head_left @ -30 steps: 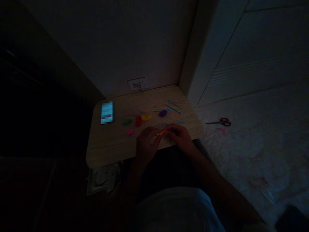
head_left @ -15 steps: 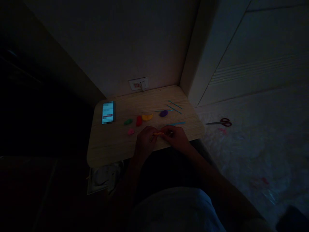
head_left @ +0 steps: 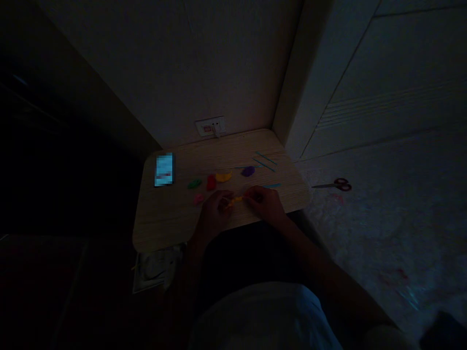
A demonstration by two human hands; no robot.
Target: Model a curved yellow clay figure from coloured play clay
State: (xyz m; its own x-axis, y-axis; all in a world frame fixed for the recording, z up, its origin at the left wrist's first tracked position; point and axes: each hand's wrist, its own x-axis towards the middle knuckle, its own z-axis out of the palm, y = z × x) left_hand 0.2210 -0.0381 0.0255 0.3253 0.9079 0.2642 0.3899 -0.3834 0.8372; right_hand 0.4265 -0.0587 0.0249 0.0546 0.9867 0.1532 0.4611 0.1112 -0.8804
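The room is very dark. My left hand and my right hand meet over the near edge of a small wooden table. Both pinch an orange piece of clay stretched between their fingertips. Just beyond the hands lie small clay lumps: pink, green, red, yellow and purple. Thin teal sticks lie at the table's right side.
A lit phone lies at the table's left. A wall socket sits behind the table. Red-handled scissors lie on the floor to the right. A pale bag shows under the table's front edge.
My hands have drawn slightly apart, and the orange clay now shows more between them. The view shifted a little; nothing else on the table moved.
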